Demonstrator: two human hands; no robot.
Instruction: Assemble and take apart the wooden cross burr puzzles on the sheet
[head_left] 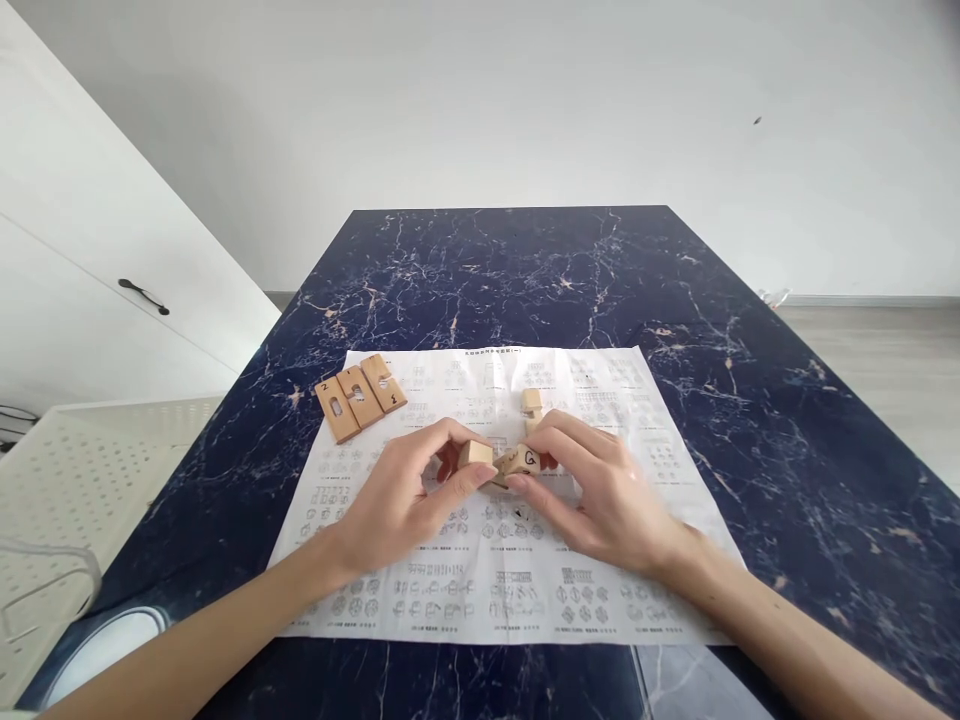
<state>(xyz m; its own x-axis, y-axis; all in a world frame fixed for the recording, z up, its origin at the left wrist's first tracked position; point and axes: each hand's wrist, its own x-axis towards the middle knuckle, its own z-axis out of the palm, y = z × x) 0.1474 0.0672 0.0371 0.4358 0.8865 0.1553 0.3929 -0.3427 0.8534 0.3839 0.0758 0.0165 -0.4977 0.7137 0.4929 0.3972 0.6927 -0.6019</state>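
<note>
Presently, I have both hands at work near the centre of the frame, over a creased printed sheet (540, 555) on the dark blue, white-veined table (480, 285). My left hand (397, 500) pinches a pale wooden block (477, 454) between thumb and fingers. My right hand (611, 490) pinches a marked wooden block (523, 461), whose visible face carries a dark character resembling a G. Both pieces are held close together; a thin wooden part (496, 480) shows low between them, and I cannot tell whether it is separate or joined to either.

Just beyond the right fingers, I record a small pale wooden piece (531, 401), with more pale wood on its near side, partly hidden by that hand. At the sheet's upper left corner lie three flat slotted pieces (360, 396), side by side and slanted, bearing dark marks that read as 2, 1 and 3.

Rows of small diagrams cover the sheet; the print is too small to read. At the left of the frame I note a white cabinet (97, 200) with a dark handle (144, 297), and, lower, a perforated white surface (82, 480) with a pale cable (60, 548) over it.
</note>
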